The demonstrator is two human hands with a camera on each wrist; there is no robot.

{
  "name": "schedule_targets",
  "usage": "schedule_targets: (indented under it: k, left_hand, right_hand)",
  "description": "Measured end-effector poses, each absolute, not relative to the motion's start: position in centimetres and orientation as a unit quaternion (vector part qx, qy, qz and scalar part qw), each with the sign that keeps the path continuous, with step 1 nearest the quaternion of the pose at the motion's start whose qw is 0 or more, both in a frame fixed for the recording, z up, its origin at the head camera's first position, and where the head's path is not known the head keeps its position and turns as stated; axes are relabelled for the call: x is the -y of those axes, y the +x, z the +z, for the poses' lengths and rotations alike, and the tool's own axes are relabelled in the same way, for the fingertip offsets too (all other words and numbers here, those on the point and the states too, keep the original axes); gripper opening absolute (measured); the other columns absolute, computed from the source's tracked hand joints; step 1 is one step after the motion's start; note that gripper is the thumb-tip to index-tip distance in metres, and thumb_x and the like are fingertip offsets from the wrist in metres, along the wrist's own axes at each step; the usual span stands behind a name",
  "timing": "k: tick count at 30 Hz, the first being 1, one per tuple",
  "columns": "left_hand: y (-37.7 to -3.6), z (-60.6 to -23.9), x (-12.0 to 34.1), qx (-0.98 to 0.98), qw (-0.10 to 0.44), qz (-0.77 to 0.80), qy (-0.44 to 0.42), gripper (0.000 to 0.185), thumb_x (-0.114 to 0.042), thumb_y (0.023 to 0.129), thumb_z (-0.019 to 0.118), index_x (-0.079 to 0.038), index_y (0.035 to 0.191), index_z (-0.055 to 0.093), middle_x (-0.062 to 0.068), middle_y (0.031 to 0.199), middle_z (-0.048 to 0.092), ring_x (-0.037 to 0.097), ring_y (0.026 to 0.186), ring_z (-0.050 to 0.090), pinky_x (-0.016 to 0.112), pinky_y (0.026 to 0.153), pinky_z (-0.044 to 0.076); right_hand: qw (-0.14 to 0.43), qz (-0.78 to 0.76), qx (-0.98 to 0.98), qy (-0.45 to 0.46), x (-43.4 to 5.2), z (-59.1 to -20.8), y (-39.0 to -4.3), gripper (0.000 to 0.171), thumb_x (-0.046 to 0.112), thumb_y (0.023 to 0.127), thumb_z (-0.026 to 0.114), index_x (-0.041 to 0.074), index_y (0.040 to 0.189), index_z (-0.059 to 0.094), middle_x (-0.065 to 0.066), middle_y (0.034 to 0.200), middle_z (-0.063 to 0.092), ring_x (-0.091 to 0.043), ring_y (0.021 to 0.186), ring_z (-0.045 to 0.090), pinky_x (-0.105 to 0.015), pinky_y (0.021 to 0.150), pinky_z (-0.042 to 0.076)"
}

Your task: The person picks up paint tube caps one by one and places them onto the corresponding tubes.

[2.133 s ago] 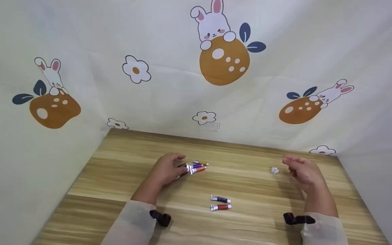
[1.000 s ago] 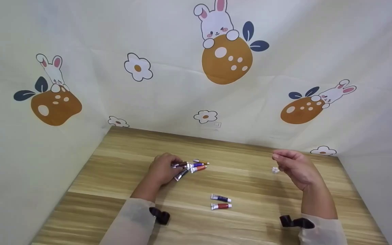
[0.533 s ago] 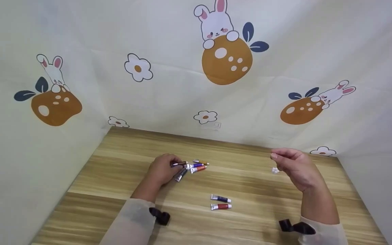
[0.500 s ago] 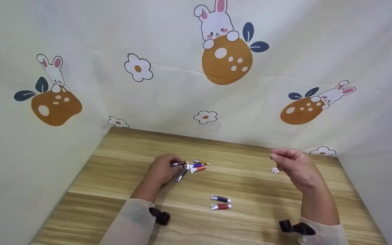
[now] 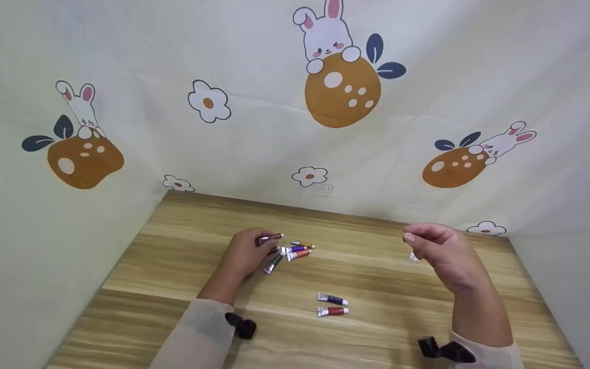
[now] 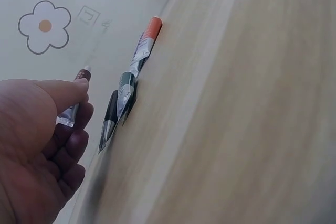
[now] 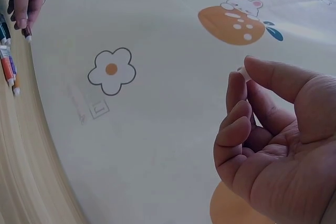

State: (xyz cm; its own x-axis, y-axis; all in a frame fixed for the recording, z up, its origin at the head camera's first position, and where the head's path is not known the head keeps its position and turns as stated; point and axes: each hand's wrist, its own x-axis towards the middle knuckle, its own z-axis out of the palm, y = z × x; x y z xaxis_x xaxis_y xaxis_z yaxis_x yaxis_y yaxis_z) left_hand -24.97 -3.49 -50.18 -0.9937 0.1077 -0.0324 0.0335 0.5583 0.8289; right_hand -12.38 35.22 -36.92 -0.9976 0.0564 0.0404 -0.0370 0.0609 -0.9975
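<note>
Between thumb and fingers my left hand pinches a small dark brown paint tube, raised off the table with its white cap end pointing away. Under and beside that hand lie more paint tubes: a dark green one, a black one, a purple one, an orange-red one and a yellow one. My right hand is raised at the right, its thumb and index finger pinching a tiny white piece, mostly covered by the fingertips. Below it sits a small white cluster, partly hidden by the hand.
Nearer the front of the wooden table, a dark blue paint tube and a red paint tube lie side by side. A cream fabric backdrop with rabbits and flowers encloses the table's back and sides.
My left hand has taken the brown tube from among the others and lifted it slightly. The dark green tube shows more now. My right hand has shifted left, over the white cluster.
</note>
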Motion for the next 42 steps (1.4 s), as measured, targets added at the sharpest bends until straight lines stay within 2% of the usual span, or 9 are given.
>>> schedule_targets:
  k: [4, 14, 21, 25, 32, 38, 42]
  left_hand:
    - [-24.9, -49.9, 3.4, -0.877, 0.029, 0.479, 0.042, 0.022, -0.033, 0.102, 0.075, -0.028, 0.123, 0.079, 0.003, 0.128, 0.073, 0.021, 0.119, 0.069, 0.046, 0.106, 0.057]
    - [-24.5, -48.7, 2.9, -0.86, 0.005, 0.507, 0.057, 0.022, -0.032, 0.103, 0.073, -0.034, 0.124, 0.078, 0.0, 0.12, 0.072, 0.017, 0.107, 0.068, 0.04, 0.095, 0.06]
    - [-23.9, -47.8, 2.5, -0.86, -0.005, 0.503, 0.078, 0.023, -0.031, 0.105, 0.07, -0.031, 0.126, 0.078, 0.0, 0.117, 0.072, 0.018, 0.103, 0.066, 0.035, 0.087, 0.059]
    - [-23.6, -47.4, 2.2, -0.86, -0.018, 0.501, 0.096, 0.021, -0.031, 0.105, 0.069, -0.032, 0.124, 0.078, -0.002, 0.116, 0.073, 0.018, 0.102, 0.066, 0.035, 0.084, 0.058]
    - [-22.9, -46.1, 1.7, -0.851, -0.038, 0.509, 0.12, 0.022, -0.029, 0.104, 0.071, -0.03, 0.125, 0.079, -0.005, 0.113, 0.075, 0.018, 0.101, 0.065, 0.039, 0.088, 0.056]
    - [-22.1, -45.1, 1.0, -0.842, -0.055, 0.517, 0.143, 0.021, -0.029, 0.103, 0.074, -0.031, 0.122, 0.08, -0.008, 0.116, 0.076, 0.016, 0.113, 0.068, 0.048, 0.104, 0.056]
    - [-21.4, -44.2, 0.5, -0.836, -0.072, 0.518, 0.166, 0.02, -0.027, 0.102, 0.075, -0.031, 0.12, 0.081, -0.008, 0.12, 0.077, 0.018, 0.118, 0.069, 0.051, 0.103, 0.057]
  right_hand:
    - [0.042, 0.681, 0.731, 0.002, -34.8, -36.6, -12.1, 0.013, -0.005, 0.099, 0.069, -0.003, 0.108, 0.077, 0.007, 0.086, 0.075, -0.007, 0.07, 0.06, -0.023, 0.07, 0.056]
    - [0.063, 0.663, 0.746, -0.003, -34.0, -36.1, -11.6, 0.013, -0.005, 0.098, 0.07, -0.001, 0.106, 0.078, 0.007, 0.088, 0.077, -0.008, 0.074, 0.063, -0.023, 0.07, 0.056]
    - [0.082, 0.659, 0.747, 0.018, -33.2, -35.8, -11.0, 0.015, -0.008, 0.097, 0.07, -0.013, 0.111, 0.073, 0.005, 0.089, 0.078, -0.009, 0.074, 0.063, -0.023, 0.068, 0.056]
    - [0.085, 0.661, 0.745, 0.03, -32.8, -35.7, -10.7, 0.013, -0.009, 0.096, 0.07, -0.01, 0.109, 0.075, 0.004, 0.089, 0.078, -0.01, 0.073, 0.062, -0.024, 0.068, 0.055]
    - [0.093, 0.664, 0.74, 0.05, -32.3, -35.3, -9.9, 0.015, -0.013, 0.095, 0.068, -0.013, 0.109, 0.073, 0.001, 0.091, 0.079, -0.011, 0.075, 0.063, -0.023, 0.068, 0.055]
    - [0.099, 0.656, 0.747, 0.049, -31.8, -35.0, -9.3, 0.016, -0.014, 0.094, 0.069, -0.011, 0.109, 0.075, 0.0, 0.093, 0.08, -0.011, 0.078, 0.067, -0.023, 0.069, 0.056]
    - [0.106, 0.646, 0.755, 0.05, -31.4, -34.7, -8.8, 0.017, -0.013, 0.094, 0.07, -0.009, 0.109, 0.076, -0.001, 0.094, 0.08, -0.011, 0.081, 0.069, -0.023, 0.069, 0.056]
